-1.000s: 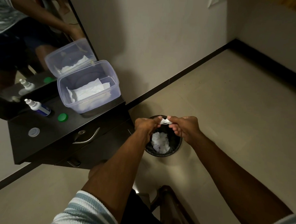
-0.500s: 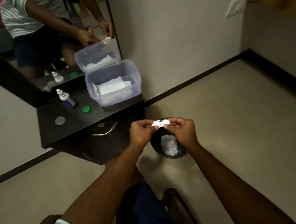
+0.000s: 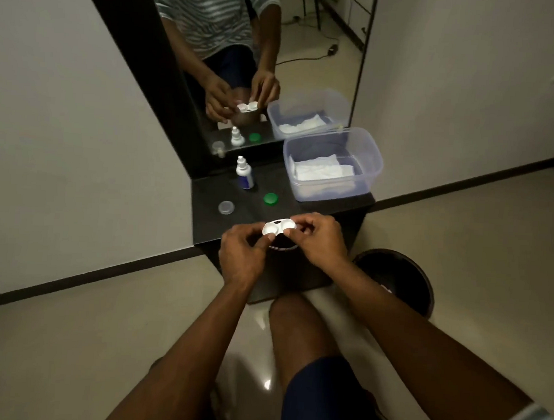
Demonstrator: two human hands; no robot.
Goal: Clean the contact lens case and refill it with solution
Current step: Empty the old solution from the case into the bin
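Fingers of both hands pinch a white contact lens case (image 3: 279, 228) by its two ends, holding it level above the front edge of a dark dresser top (image 3: 317, 203). The left hand (image 3: 242, 253) clamps its thumb and forefinger on the left well; the right hand (image 3: 319, 238) grips the right well the same way, its other fingers curled in. Both wells face up with no caps on them, and whether any liquid sits inside is hard to tell in this dim light.

Behind the case, on the dresser, lie a green cap (image 3: 270, 199) and, further left, a clear cap (image 3: 226, 207), well apart from each other. A small solution bottle (image 3: 245, 173) stands upright near the mirror (image 3: 277, 65), white at the nozzle and blue lower down. To the right sits a clear plastic tub (image 3: 372, 170) holding folded white tissue (image 3: 322, 170); the tub reaches the right edge of the dresser.

A dark bin (image 3: 403, 280) stands on the floor just right of the dresser, beside the right forearm. The mirror repeats the hands, the case, the bottle, the caps and the tub. A bare knee and dark shorts show below the arms.
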